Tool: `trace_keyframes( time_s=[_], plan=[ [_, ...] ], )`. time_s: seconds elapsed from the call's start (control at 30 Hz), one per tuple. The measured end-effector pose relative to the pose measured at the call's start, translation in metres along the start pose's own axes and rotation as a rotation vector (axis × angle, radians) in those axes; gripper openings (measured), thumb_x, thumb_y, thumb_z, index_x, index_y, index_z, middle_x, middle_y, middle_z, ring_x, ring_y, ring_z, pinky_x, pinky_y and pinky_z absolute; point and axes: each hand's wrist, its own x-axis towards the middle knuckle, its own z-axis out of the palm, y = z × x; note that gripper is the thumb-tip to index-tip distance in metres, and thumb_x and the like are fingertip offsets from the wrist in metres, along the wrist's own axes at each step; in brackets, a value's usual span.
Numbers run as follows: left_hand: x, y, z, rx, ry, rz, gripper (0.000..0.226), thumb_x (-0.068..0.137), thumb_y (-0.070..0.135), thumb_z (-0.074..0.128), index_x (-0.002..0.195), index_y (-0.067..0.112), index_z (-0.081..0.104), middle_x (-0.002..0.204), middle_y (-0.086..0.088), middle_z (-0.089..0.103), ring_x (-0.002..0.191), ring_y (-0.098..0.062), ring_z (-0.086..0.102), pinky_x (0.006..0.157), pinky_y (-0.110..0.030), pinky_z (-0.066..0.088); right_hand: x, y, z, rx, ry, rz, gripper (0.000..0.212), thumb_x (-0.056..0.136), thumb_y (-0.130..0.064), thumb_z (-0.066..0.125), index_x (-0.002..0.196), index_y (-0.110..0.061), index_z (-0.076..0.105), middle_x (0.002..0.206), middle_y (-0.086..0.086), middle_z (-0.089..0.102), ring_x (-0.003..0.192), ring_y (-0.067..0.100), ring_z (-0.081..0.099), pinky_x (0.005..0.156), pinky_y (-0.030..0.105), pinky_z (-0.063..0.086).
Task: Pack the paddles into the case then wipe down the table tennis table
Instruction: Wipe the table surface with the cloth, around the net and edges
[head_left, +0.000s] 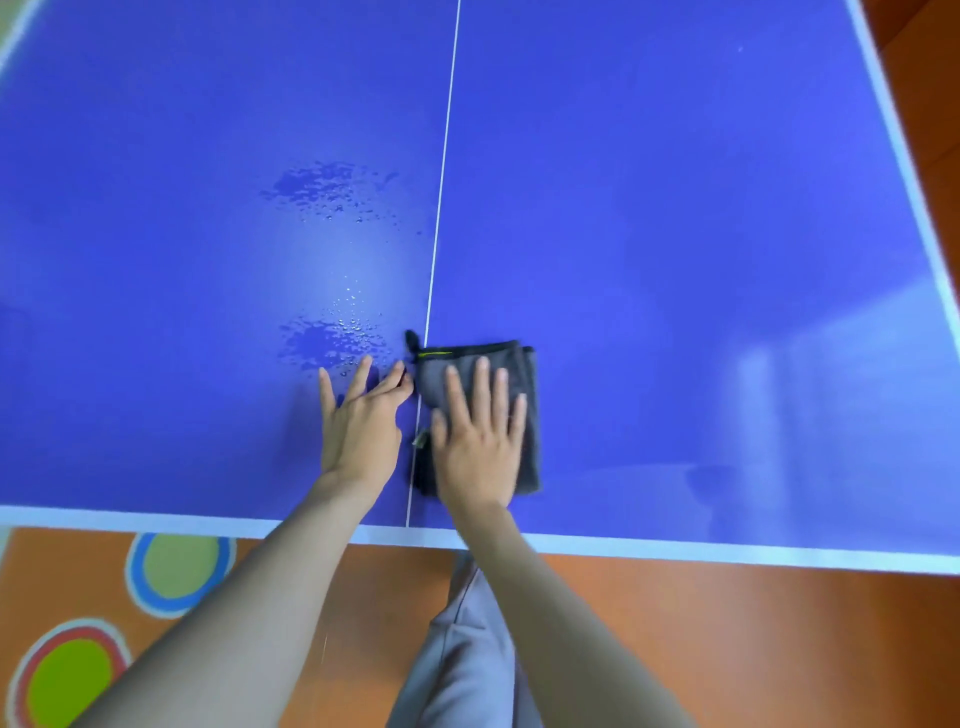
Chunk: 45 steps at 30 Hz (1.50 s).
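Blue desk: I see the table tennis desk (675, 208) filling most of my head view, its top a glossy blue with a white border along the near and right edges.
Centre line: 1 thin white line (441, 182) runs from the far edge down to the near edge, passing between the 2 hands.
Cloth: a dark grey folded cloth (522, 384) lies flat on the desk just right of the centre line, near the close edge; a small black loop sticks out at its far left corner and a thin yellow-green stripe shows along its far hem.
Right hand: my right hand (480, 441) lies palm down on the cloth, grip wide, fingers straight and slightly spread, pressing the cloth to the desk.
Left hand: my left hand (361, 421) lies flat on the bare desk just left of the line, grip wide, fingers spread, holding nothing; its fingertips reach almost to the cloth's left edge.
Wet patches: 2 patches of water droplets (337, 343) sit left of the line, 1 just beyond the left fingertips, the other (332, 189) farther up the desk.
Floor: orange floor (753, 649) shows below the desk edge, with 2 coloured ringed circles (179, 571) at the left.
Clothing: grey trousers (462, 665) show between my forearms.
Paddles and case: I cannot see them from here.
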Motion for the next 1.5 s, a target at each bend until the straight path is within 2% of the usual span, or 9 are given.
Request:
trace_keyframes(
  time_s=[0.13, 0.2, 0.3, 0.43, 0.63, 0.87, 1.1, 1.3, 1.5],
  plan=[
    [-0.002, -0.006, -0.001, 0.048, 0.006, 0.017, 0.07, 0.082, -0.014, 0.054, 0.136, 0.029, 0.062, 0.154, 0.014, 0.051, 0.158, -0.024, 0.021, 0.124, -0.062, -0.009, -0.006, 0.011, 0.002, 0.006, -0.018, -0.136, 0.053, 0.108, -0.045, 0.038, 0.16, -0.034, 0.041, 0.171, 0.002, 0.03, 0.158, 0.023, 0.025, 0.127, 0.05, 0.023],
    [-0.003, -0.006, -0.004, 0.074, -0.006, 0.017, 0.075, 0.083, -0.013, 0.056, 0.145, 0.029, 0.057, 0.157, 0.015, 0.048, 0.158, -0.026, 0.02, 0.124, -0.064, -0.008, -0.002, 0.038, -0.006, 0.024, -0.024, -0.143, 0.051, 0.107, -0.043, 0.04, 0.158, -0.035, 0.044, 0.17, 0.0, 0.032, 0.158, 0.023, 0.027, 0.127, 0.049, 0.024],
    [-0.003, -0.001, -0.006, 0.105, -0.027, 0.01, 0.082, 0.086, -0.013, 0.052, 0.155, 0.032, 0.043, 0.163, 0.019, 0.037, 0.159, -0.026, 0.016, 0.123, -0.066, -0.007, -0.004, 0.096, -0.025, 0.006, 0.01, -0.036, 0.053, 0.105, -0.046, 0.044, 0.157, -0.037, 0.045, 0.169, 0.002, 0.033, 0.157, 0.026, 0.03, 0.128, 0.048, 0.023],
    [0.0, -0.003, -0.003, 0.094, -0.023, 0.007, 0.081, 0.085, -0.015, 0.052, 0.152, 0.029, 0.046, 0.162, 0.017, 0.039, 0.158, -0.029, 0.018, 0.124, -0.065, -0.004, -0.02, 0.19, -0.06, -0.043, 0.022, 0.147, 0.058, 0.102, -0.054, 0.044, 0.159, -0.041, 0.04, 0.172, 0.004, 0.027, 0.157, 0.029, 0.027, 0.129, 0.049, 0.019],
    [0.003, 0.001, 0.006, 0.029, 0.001, -0.003, 0.047, 0.098, -0.001, 0.048, 0.138, 0.019, 0.061, 0.156, 0.007, 0.051, 0.155, -0.033, 0.025, 0.123, -0.066, 0.003, -0.047, 0.264, -0.088, -0.079, -0.008, 0.269, 0.062, 0.101, -0.058, 0.036, 0.16, -0.039, 0.039, 0.173, 0.004, 0.025, 0.159, 0.028, 0.022, 0.128, 0.054, 0.017],
    [0.006, 0.013, 0.001, 0.119, -0.075, 0.001, 0.047, 0.103, 0.006, 0.04, 0.147, 0.018, 0.05, 0.165, 0.007, 0.035, 0.159, -0.031, 0.009, 0.123, -0.065, 0.001, -0.05, 0.225, -0.075, -0.066, -0.061, 0.349, 0.062, 0.102, -0.058, 0.028, 0.162, -0.045, 0.029, 0.175, 0.0, 0.015, 0.162, 0.022, 0.01, 0.13, 0.052, 0.006],
    [0.006, 0.009, -0.008, 0.138, -0.139, 0.054, 0.065, 0.094, -0.004, 0.04, 0.154, 0.018, 0.039, 0.17, 0.006, 0.023, 0.16, -0.03, 0.001, 0.125, -0.062, -0.003, -0.073, 0.106, -0.035, -0.067, 0.019, 0.134, 0.058, 0.105, -0.052, 0.04, 0.161, -0.037, 0.037, 0.172, 0.006, 0.025, 0.16, 0.029, 0.021, 0.128, 0.057, 0.016],
    [0.027, -0.005, -0.038, 0.265, -0.204, 0.218, 0.059, 0.095, 0.002, 0.043, 0.148, 0.027, 0.053, 0.16, 0.013, 0.043, 0.159, -0.021, 0.011, 0.128, -0.051, 0.001, -0.095, 0.001, -0.005, 0.009, -0.016, -0.003, 0.057, 0.105, -0.052, 0.044, 0.16, -0.04, 0.038, 0.172, 0.005, 0.025, 0.159, 0.029, 0.024, 0.127, 0.056, 0.021],
    [0.039, -0.023, -0.044, 0.132, -0.015, 0.148, 0.048, 0.099, 0.004, 0.046, 0.141, 0.021, 0.06, 0.159, 0.006, 0.047, 0.157, -0.019, 0.021, 0.128, -0.044, 0.006, -0.088, 0.004, -0.003, -0.019, -0.017, -0.019, 0.058, 0.105, -0.057, 0.042, 0.16, -0.042, 0.036, 0.173, 0.004, 0.024, 0.158, 0.028, 0.027, 0.126, 0.057, 0.024]
  ],
)
